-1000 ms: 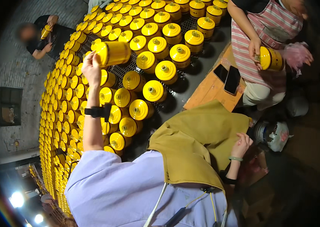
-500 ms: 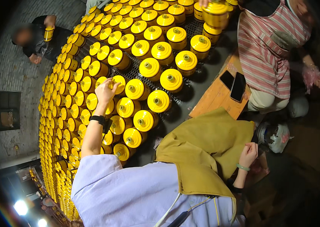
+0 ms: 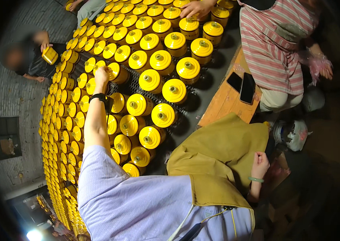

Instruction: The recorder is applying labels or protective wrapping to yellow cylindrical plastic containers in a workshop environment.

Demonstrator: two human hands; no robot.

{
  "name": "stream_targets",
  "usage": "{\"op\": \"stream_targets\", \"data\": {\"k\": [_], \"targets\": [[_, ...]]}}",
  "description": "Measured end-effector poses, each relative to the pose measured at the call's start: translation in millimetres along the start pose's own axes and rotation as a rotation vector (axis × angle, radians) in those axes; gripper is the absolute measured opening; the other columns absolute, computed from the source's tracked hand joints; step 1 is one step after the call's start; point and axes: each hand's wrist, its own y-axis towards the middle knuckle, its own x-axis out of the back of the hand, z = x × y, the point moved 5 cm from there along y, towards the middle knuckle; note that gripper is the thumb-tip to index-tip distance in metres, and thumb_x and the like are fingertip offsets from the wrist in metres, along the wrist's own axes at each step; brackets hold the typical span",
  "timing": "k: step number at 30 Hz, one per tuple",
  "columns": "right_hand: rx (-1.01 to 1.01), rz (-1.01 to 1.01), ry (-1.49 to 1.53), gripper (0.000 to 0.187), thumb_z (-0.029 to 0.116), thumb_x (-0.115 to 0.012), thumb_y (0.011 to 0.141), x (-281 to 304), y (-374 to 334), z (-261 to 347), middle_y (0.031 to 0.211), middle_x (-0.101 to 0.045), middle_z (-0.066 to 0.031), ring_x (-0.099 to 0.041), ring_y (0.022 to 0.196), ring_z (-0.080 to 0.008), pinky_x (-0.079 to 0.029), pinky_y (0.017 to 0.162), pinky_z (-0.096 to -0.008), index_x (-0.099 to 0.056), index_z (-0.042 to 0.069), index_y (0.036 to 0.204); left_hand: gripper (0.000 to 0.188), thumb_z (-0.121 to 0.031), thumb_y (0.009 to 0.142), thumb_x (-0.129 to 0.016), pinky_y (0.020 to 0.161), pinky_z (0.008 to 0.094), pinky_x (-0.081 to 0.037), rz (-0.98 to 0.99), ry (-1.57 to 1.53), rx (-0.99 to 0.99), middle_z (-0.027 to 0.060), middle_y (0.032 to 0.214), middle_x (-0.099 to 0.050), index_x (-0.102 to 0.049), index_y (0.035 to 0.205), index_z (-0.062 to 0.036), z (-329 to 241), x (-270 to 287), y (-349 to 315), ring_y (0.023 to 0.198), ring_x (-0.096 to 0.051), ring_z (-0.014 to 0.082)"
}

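Note:
Yellow round canisters, each with a small threaded metal stub on its stepped top, stand in rows on a dark mesh surface [image 3: 133,83]. My left hand [image 3: 102,75], with a black watch on the wrist, reaches across them. Its fingers are closed over the top of one yellow canister [image 3: 98,65], which still stands among the others; they hide part of its stub. Over the olive apron [image 3: 218,148] on my lap, my right hand [image 3: 260,164] is curled shut with a green bangle on the wrist. The inside of its fingers is hidden.
A person in a striped apron [image 3: 268,52] sits at right, one hand [image 3: 194,9] on a canister. Beyond the rows another person holds a tilted yellow canister [image 3: 50,55]. Two phones [image 3: 247,88] lie on a wooden bench [image 3: 217,108]. A white bag [image 3: 296,135] is nearby.
My left hand has reached farther away and closed over a canister's top. The striped-apron person's lifted canister is now down among the rows. The far person's canister has tilted. My right hand stays put.

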Motion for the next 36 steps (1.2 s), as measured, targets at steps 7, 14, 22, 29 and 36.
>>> {"op": "stream_targets", "data": {"k": [7, 14, 22, 29, 36], "targets": [[0.102, 0.029, 0.071, 0.011, 0.009, -0.065, 0.09, -4.5, 0.9, -3.0, 0.077, -0.063, -0.0094, -0.057, 0.065, -0.0144, -0.046, 0.058, -0.0283, -0.065, -0.001, 0.094, 0.026, -0.02, 0.09, -0.063, 0.081, 0.0386, -0.052, -0.305, -0.105, -0.128, 0.0192, 0.099, -0.069, -0.068, 0.108, -0.0013, -34.3, 48.8, -24.9, 0.091, -0.067, 0.0346], [0.009, 0.204, 0.127, 0.022, 0.004, -0.058, 0.091, -26.6, 28.0, 36.0, 0.091, -0.069, -0.0152, -0.066, 0.072, -0.023, -0.052, 0.068, -0.0331, -0.064, 0.0, 0.112, 0.02, -0.017, 0.09, -0.066, 0.057, 0.0379, -0.046, -0.395, -0.136, -0.494, 0.0148, 0.075, -0.059, -0.064, 0.082, 0.0012, -185.3, 170.0, -92.8, 0.063, -0.058, 0.0338], [0.423, 0.364, 0.469, 0.075, 0.031, -0.088, 0.066, -49.1, 17.0, 144.2, 0.121, -0.06, -0.0126, -0.063, 0.099, -0.0292, -0.054, 0.076, -0.0371, -0.056, 0.009, 0.13, 0.042, -0.035, 0.088, -0.069, 0.049, 0.0417, -0.043, 0.034, -0.246, -0.57, 0.0183, 0.058, -0.058, -0.063, 0.065, 0.0, -391.9, 73.9, -207.6, 0.053, -0.058, 0.0376], [0.266, 0.469, 0.143, 0.102, 0.041, -0.088, 0.055, -57.2, 30.6, 75.8, 0.111, -0.065, -0.0238, -0.063, 0.103, -0.0411, -0.051, 0.09, -0.0439, -0.043, 0.005, 0.139, 0.043, -0.042, 0.088, -0.066, 0.062, 0.0442, -0.052, 0.512, -0.384, -0.579, 0.0201, 0.071, -0.065, -0.071, 0.074, -0.0014, -474.1, -2.6, -275.1, 0.068, -0.065, 0.0393], [0.288, 0.571, 0.753, 0.088, 0.037, -0.092, 0.058, -71.9, 54.9, 29.3, 0.117, -0.066, -0.0138, -0.066, 0.098, -0.0231, -0.051, 0.089, -0.0352, -0.053, 0.002, 0.13, 0.028, -0.025, 0.098, -0.058, 0.072, 0.0287, -0.044, 1.059, -0.927, -0.656, 0.0105, 0.075, -0.052, -0.054, 0.089, 0.0008, -491.2, -36.9, -278.7, 0.076, -0.046, 0.0119]]}}
